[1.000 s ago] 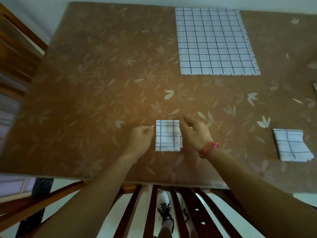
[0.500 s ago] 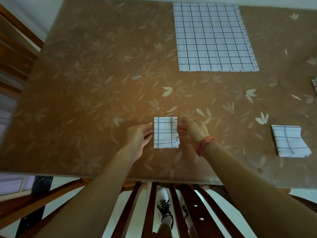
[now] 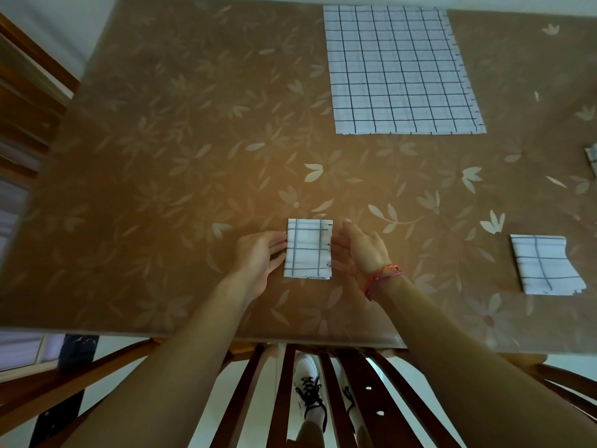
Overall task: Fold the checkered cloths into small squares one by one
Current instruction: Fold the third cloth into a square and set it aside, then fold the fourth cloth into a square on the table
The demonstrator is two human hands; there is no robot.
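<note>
Cloth (image 3: 308, 248), white with dark grid lines, folded into small rectangle.

My cloth (image 3: 308, 248) is matt woven fabric; the surface (image 3: 161, 156) under it looks smooth, slightly glossy; the chair (image 3: 240, 399) below it, polished wood.

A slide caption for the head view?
Left hand and right hand flank a folded cloth; a flat cloth lies beyond.

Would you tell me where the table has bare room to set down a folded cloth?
The table is bare left of the unfolded checkered cloth and the left hand, and between the right hand and the folded cloth at right. Crowded: both hands flank the small folded cloth.
</note>
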